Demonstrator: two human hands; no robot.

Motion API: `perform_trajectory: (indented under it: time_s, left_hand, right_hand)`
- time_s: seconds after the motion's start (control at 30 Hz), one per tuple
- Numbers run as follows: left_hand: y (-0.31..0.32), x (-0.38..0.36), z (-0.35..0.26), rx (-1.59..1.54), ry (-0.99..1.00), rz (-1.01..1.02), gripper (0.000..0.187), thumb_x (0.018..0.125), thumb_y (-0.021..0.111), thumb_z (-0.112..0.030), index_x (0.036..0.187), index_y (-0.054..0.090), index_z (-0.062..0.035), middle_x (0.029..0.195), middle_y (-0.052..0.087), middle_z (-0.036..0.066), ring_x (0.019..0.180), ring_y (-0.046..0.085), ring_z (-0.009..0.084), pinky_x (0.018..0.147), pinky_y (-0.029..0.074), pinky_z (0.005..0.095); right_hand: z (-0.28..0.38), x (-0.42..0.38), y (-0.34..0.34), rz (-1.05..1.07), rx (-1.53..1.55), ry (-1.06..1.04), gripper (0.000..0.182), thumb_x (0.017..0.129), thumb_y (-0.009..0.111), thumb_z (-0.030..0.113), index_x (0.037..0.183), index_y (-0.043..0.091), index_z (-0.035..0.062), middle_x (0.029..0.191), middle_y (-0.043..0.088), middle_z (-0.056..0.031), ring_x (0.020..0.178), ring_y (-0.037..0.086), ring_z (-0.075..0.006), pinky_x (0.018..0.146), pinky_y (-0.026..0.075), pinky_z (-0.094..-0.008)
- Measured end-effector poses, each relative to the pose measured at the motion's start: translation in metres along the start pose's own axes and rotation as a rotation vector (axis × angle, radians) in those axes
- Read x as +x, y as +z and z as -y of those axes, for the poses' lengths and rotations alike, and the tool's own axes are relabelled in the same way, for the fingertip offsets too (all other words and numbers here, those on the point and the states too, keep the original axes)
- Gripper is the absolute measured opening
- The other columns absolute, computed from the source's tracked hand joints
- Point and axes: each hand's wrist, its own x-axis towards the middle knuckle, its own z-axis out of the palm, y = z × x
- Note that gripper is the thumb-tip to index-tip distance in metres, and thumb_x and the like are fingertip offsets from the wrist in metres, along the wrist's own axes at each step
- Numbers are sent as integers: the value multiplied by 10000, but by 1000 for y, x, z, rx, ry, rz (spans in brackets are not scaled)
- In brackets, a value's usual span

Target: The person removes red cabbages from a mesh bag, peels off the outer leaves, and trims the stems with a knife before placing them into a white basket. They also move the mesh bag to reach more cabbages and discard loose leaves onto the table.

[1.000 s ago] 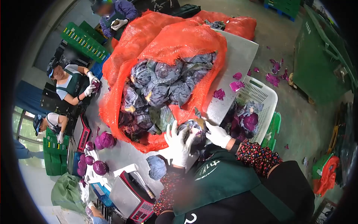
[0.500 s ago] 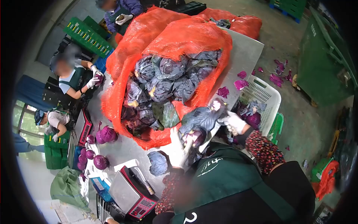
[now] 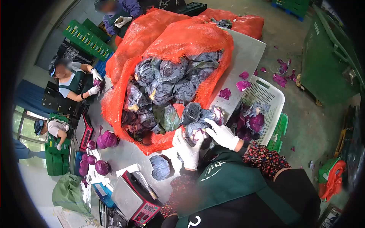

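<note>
In front of me is a red cabbage (image 3: pixel 198 133) with its pale stem end showing. My left hand (image 3: pixel 188 152), in a white glove, is closed around its near side, thumb and fingers against it. My gloved right hand (image 3: pixel 223 136) reaches in from the right with fingers apart, its fingertips at the cabbage's right side. Loose dark outer leaves (image 3: pixel 191 113) lie just beyond it, along the mouth of an orange mesh sack (image 3: pixel 114 110). That sack is full of unpeeled red cabbages (image 3: pixel 161 91). One bluish leaf (image 3: pixel 159 167) rests on the table left of my left hand.
A white basket (image 3: pixel 275 98) with purple leaves stands right of the metal table (image 3: pixel 249 49). Peeled cabbages (image 3: pixel 108 139), a knife (image 3: pixel 147 185) and a red scale (image 3: pixel 142 212) are at the left. Co-workers (image 3: pixel 74 78) stand beyond. A green bin (image 3: pixel 327 60) is far right.
My right hand has moved left, from beside the basket to the cabbage, and its fingers have spread. The cabbage stays in my left hand, its stem end now more visible.
</note>
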Motion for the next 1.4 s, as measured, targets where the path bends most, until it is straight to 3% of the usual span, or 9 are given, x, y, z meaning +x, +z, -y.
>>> perform_trajectory:
  time_s: [0.33,0.53,0.7,0.93,1.07,1.1,1.23,1.27,1.4]
  left_hand:
    - [4,13,1,-55,3,253,1033,614,869,-383,1451,335,-97,1411,371,240,1239,435,437,1024,387,499]
    - [15,28,-9,98,-60,228,912,642,832,-469,1363,449,-63,1249,476,231,1035,576,410,842,501,482]
    - [22,39,-24,206,-109,222,900,655,781,-567,1326,469,-54,1074,540,252,892,622,396,704,527,452]
    - [23,39,-16,178,-70,164,840,671,781,-544,1305,487,-78,1055,541,214,910,624,386,701,529,451]
    - [11,9,2,-10,-27,176,892,643,824,-455,1345,454,-46,1242,487,242,1101,546,399,874,500,454]
    - [7,-3,9,-51,15,111,878,646,847,-377,1350,441,-43,1273,463,228,1151,516,401,941,472,441]
    - [-39,-25,-2,-566,-331,261,975,707,842,-287,1452,297,26,1358,446,231,1211,514,318,1008,428,404]
    - [-42,-31,6,-238,-397,344,1036,724,831,-280,1486,197,22,1387,432,222,1205,524,306,991,447,409]
    - [20,-42,20,-890,-685,35,983,788,786,-341,1472,171,5,1338,439,197,1154,531,291,879,510,390]
  right_hand:
    - [-11,18,27,84,-60,-81,488,993,396,387,1378,414,87,858,669,-251,779,654,-428,712,495,-542]
    - [-30,41,47,-205,-111,-185,309,996,383,242,1208,526,68,917,632,-187,756,653,-377,650,520,-492]
    - [-41,79,32,-84,-521,-334,279,919,435,163,1121,561,17,1008,614,-163,846,650,-325,732,530,-413]
    - [-21,79,17,-86,-654,-169,226,917,467,220,1041,625,115,999,659,-115,873,664,-291,759,525,-424]
    - [-58,90,39,-237,-773,-98,214,928,500,240,1021,641,108,983,641,-113,813,651,-284,702,490,-408]
    - [-70,86,40,-218,-796,-377,231,925,524,291,1008,653,118,942,659,-111,819,648,-284,686,489,-417]
    - [-46,56,36,-267,-141,-191,311,907,575,408,997,640,118,760,673,-142,688,657,-337,629,503,-439]
    - [-35,47,34,-222,-171,-138,282,892,603,395,963,610,122,742,673,-128,679,665,-339,604,506,-450]
    - [-6,21,44,-205,-134,-233,247,857,649,335,952,545,132,706,662,-111,677,666,-335,578,505,-460]
